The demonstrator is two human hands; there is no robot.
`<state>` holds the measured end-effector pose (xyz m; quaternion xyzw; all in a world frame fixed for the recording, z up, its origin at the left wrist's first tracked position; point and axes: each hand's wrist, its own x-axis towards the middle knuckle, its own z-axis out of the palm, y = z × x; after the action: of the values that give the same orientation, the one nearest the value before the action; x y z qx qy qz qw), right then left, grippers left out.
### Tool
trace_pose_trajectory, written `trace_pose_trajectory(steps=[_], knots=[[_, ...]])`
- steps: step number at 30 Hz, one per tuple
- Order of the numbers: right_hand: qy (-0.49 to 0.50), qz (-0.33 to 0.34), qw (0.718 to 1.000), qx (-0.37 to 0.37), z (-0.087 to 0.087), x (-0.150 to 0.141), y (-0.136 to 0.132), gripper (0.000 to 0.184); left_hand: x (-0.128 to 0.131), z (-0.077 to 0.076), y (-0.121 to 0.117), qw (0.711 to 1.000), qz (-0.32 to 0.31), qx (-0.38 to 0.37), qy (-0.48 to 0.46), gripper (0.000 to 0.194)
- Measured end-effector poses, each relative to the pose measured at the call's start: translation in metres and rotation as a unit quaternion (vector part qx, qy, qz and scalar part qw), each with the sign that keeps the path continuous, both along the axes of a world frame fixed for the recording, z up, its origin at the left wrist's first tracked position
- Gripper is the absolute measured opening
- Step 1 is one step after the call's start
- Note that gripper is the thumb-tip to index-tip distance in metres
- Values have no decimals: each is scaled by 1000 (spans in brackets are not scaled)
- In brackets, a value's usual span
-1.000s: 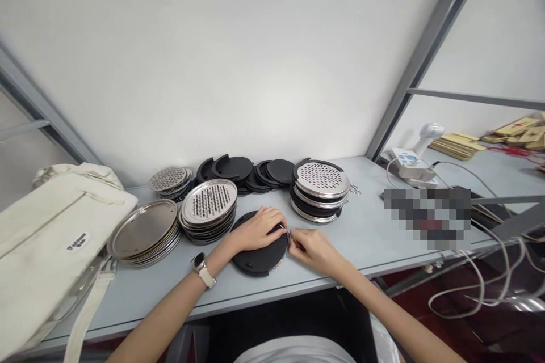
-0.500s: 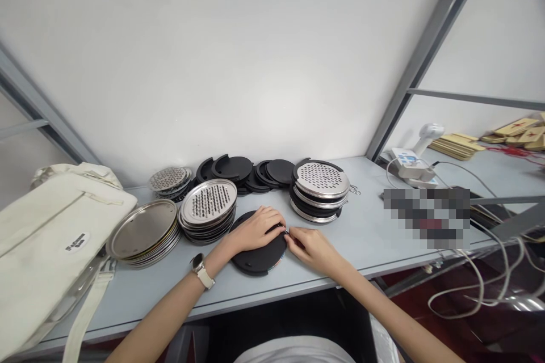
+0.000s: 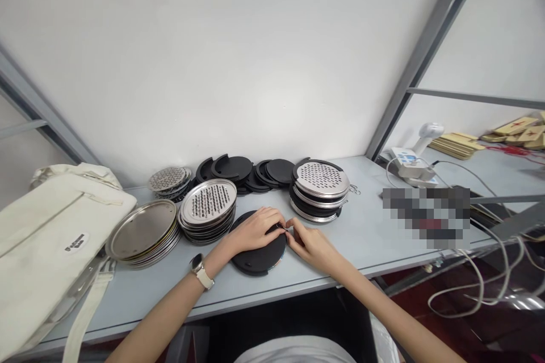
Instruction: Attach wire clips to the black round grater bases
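A black round disc [image 3: 255, 258] lies flat on the grey table [image 3: 374, 238] in front of me. My left hand [image 3: 255, 228] presses down on its top, fingers curled over the right edge. My right hand [image 3: 307, 241] is pinched at that same edge, fingertips meeting those of the left hand around a small metal piece [image 3: 284, 229] that is too small to name. A watch sits on my left wrist [image 3: 200, 270].
Stacks of perforated steel discs [image 3: 208, 204] [image 3: 320, 181] and plain steel plates [image 3: 142, 229] flank the hands. Black discs [image 3: 238, 169] lie at the back by the wall. A cream bag [image 3: 46, 238] sits left; cables and a white scanner [image 3: 419, 150] right.
My right hand has crept slightly left and up against the disc's edge, closing the small gap to my left fingertips. The left hand and the disc have stayed in place.
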<state>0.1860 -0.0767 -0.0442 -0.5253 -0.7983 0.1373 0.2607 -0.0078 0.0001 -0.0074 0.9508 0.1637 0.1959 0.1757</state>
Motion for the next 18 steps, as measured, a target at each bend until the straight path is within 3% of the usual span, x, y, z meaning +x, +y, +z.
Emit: trace_pose_trajectory(steps=[9, 18], knots=[[25, 16, 1000, -2, 0, 1, 0, 8, -1, -1, 1, 999, 5, -19, -38, 12], [49, -3, 999, 13, -2, 2, 0, 9, -2, -2, 1, 990, 57, -84, -97, 14]])
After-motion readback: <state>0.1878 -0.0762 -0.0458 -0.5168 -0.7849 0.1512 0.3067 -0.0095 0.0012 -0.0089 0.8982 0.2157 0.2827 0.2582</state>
